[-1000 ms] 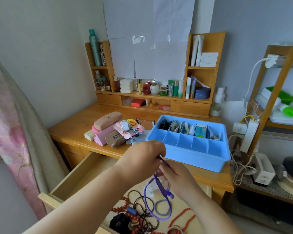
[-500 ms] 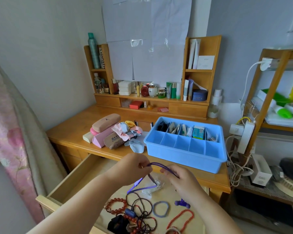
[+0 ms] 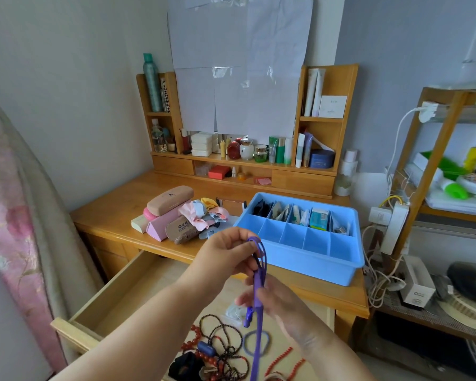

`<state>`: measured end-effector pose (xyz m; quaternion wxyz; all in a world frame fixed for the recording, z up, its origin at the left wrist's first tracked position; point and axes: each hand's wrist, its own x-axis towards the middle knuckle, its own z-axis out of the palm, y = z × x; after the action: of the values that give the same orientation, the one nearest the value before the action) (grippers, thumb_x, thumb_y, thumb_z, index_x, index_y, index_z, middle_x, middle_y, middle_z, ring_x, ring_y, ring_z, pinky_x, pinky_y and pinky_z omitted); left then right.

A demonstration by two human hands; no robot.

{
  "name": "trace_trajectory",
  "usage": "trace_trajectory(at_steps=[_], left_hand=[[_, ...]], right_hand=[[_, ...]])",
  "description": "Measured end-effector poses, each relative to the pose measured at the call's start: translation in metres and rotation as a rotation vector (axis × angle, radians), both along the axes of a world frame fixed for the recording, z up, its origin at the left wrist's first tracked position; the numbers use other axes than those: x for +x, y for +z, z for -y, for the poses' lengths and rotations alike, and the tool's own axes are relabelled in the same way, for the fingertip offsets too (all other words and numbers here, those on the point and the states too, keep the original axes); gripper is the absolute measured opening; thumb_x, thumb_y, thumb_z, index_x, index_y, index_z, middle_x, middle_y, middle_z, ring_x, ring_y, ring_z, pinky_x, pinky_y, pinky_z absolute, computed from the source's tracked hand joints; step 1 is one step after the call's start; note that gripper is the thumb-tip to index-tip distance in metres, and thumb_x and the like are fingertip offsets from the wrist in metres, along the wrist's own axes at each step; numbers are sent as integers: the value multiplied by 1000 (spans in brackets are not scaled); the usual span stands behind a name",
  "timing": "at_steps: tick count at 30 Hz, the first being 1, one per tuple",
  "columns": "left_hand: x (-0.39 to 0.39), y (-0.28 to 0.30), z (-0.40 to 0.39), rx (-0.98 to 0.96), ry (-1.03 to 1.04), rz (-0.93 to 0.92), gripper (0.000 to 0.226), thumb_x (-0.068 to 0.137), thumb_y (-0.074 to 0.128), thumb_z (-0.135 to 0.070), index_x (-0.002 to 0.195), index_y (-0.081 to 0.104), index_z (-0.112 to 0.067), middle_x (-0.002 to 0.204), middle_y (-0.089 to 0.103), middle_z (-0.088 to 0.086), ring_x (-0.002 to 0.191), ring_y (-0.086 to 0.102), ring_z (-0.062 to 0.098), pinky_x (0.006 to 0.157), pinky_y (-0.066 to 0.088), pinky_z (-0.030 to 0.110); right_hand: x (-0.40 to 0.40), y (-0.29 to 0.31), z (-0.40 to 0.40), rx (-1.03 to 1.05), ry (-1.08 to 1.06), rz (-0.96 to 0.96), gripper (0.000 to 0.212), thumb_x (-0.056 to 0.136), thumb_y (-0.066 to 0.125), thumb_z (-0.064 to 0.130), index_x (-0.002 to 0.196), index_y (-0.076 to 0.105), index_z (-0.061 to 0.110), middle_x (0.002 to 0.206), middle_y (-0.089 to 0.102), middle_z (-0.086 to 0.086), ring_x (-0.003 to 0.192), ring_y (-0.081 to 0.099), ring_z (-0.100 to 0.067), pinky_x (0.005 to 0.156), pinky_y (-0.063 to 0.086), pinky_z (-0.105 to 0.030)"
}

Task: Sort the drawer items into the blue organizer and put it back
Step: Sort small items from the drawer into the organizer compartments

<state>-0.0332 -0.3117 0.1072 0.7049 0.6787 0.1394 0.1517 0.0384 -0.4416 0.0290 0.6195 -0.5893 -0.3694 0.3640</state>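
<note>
Nearest, the open drawer (image 3: 116,295) holds a tangle of bead strings (image 3: 220,350), a blue hair tie (image 3: 256,346) and a dark scrunchie (image 3: 184,365). Above it, the purple strap (image 3: 259,281) hangs in the air between both hands. Left hand (image 3: 226,257) pinches its looped top; right hand (image 3: 280,303) closes around the middle, near a small clip, and the tail drops slack toward the drawer. Strap looks light, limp and thin, likely to snag on the beads below; best gathered into a coil, held at loop and clip, before dropping in. Beyond, on the surface (image 3: 113,210), the organizer (image 3: 300,259) sits with back row filled, front row bare. Left of it, a pile of cases (image 3: 171,200) and soft cloth items (image 3: 204,213). Farthest, shelves (image 3: 242,160) with bottles and jars.
</note>
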Motion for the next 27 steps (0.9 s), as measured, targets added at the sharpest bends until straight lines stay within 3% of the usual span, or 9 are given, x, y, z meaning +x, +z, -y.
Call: trace_trajectory(at_steps=[2,4,6,11,16,19,21,24,27], left_hand=[[1,2,-2,-53,24,15,11,92,53,2,89,63,-5,72,68,10,53,60,13,52,54,20],[1,4,-4,-86,56,28,15,92,52,3,87,63,-5,73,69,10,56,62,15,53,54,21],[0,5,-8,-126,99,59,17,92,50,4,86,62,-5,74,68,12,58,62,17,55,55,23],[-4,4,-16,-329,130,106,22,93,45,6,85,62,-6,73,66,12,58,61,16,56,57,25],[-8,6,-12,-155,81,10,16,93,49,5,90,62,-4,78,67,15,63,64,20,56,56,25],[-9,10,-5,-78,-2,-19,15,93,50,3,92,62,-5,80,70,14,65,67,19,58,56,24],[-9,12,2,-50,-64,-23,15,92,50,5,90,62,-5,77,70,13,65,67,20,60,57,24],[-7,9,15,15,-88,-55,16,91,50,5,85,60,-6,72,70,10,63,65,21,65,58,25],[-4,9,23,-45,-119,-38,18,90,48,7,82,58,-5,76,71,12,63,64,22,62,57,24]], right_hand=[[-5,-2,-1,-51,29,-29,66,57,79,44,106,56,5,87,62,-10,83,59,-19,83,48,-32],[-9,-5,-2,-101,73,-84,36,65,67,21,98,60,8,81,64,-7,74,59,-15,69,48,-21],[-11,-9,-2,-134,87,-120,22,69,59,13,90,62,9,76,66,-5,77,63,-17,73,50,-25],[-11,-15,1,-47,22,-325,26,73,66,26,93,63,8,69,60,-7,78,61,-23,88,48,-38],[-9,-15,-5,-349,-227,247,46,58,67,52,94,57,26,80,60,3,74,58,-11,82,50,-35],[-5,-6,-10,-332,-289,429,73,53,67,69,118,48,43,112,54,21,103,53,4,85,46,-23],[-4,-2,-16,-238,-308,458,91,51,72,68,132,35,49,122,52,26,113,50,7,92,46,-27],[-9,-1,-26,-165,-423,387,92,47,78,54,130,40,42,110,63,16,100,63,-6,81,55,-36],[-14,-2,-30,-60,-515,218,48,53,66,33,97,54,47,76,65,8,60,65,-10,52,50,-27]])
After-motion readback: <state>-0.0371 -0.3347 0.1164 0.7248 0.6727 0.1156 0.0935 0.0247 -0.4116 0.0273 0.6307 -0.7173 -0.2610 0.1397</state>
